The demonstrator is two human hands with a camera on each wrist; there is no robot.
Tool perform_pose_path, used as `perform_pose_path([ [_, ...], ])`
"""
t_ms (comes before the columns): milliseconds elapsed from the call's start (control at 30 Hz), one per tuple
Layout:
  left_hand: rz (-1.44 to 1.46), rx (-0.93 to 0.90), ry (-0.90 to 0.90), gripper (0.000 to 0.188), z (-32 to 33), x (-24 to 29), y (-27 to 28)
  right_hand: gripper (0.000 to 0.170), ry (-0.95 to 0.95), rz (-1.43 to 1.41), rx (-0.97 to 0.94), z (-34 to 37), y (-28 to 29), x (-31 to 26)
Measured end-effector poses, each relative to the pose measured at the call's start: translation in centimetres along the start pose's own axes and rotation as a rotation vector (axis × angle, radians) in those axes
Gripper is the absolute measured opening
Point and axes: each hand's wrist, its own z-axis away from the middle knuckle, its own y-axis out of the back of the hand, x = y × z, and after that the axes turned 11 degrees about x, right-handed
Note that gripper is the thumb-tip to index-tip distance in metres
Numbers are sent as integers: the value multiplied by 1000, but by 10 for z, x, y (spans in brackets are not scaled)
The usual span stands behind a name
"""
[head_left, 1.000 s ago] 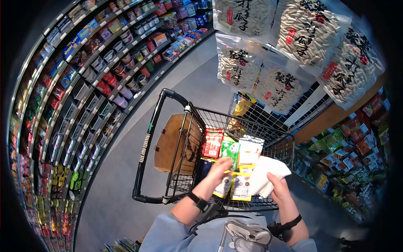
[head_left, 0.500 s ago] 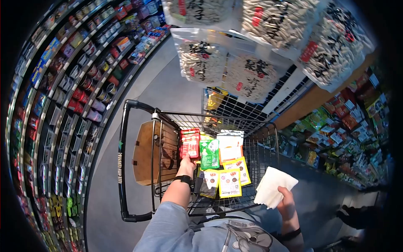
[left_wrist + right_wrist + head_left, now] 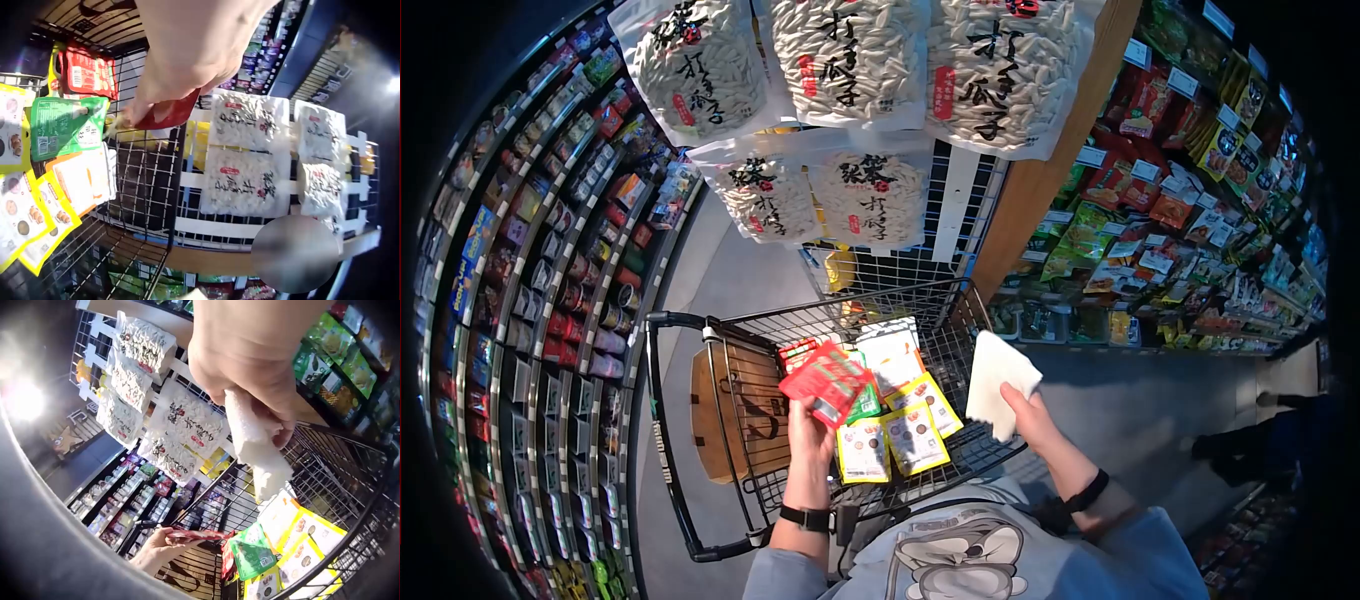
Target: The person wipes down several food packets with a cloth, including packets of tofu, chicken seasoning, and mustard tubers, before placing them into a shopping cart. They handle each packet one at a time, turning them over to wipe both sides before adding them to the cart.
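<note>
Grasping red packet [image 3: 828, 380] in left hand [image 3: 808, 438] above shopping cart [image 3: 675, 319], ten o'clock from green packet [image 3: 865, 406] in head view; gripping folded white sheet [image 3: 997, 378] in right hand [image 3: 1032, 418], three o'clock from same.

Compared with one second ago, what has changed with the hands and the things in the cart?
The left hand has taken hold of a red packet and raised it, partly hiding the green packet in the head view. The right hand has moved the white sheet to the right, clear of the packets in that view. Its grip on the sheet stays. The yellow-edged packets still lie in the cart.
</note>
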Motion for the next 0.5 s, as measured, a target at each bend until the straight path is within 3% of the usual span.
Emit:
perform_pose_path([
  [67,159,-123,196,51,21,-7,-8,48,363,391,-144,-1,-16,-27],
  [100,171,-148,240,51,29,-12,-11,50,563,374,-76,6,-38,-42],
  [133,136,-183,226,53,40,-17,-19,56,961,521,-125,5,-53,-54],
  [200,147,-250,260,53,61,-27,-39,66,1162,736,-339,22,-80,-72],
  [267,227,-281,295,50,76,-35,-45,71,1177,908,-573,39,-107,-63],
  [300,230,-361,186,52,85,-36,-50,73,1218,959,-660,46,-115,-61],
  [500,326,-378,253,56,98,-30,-58,65,1219,969,-582,41,-116,-61],
])
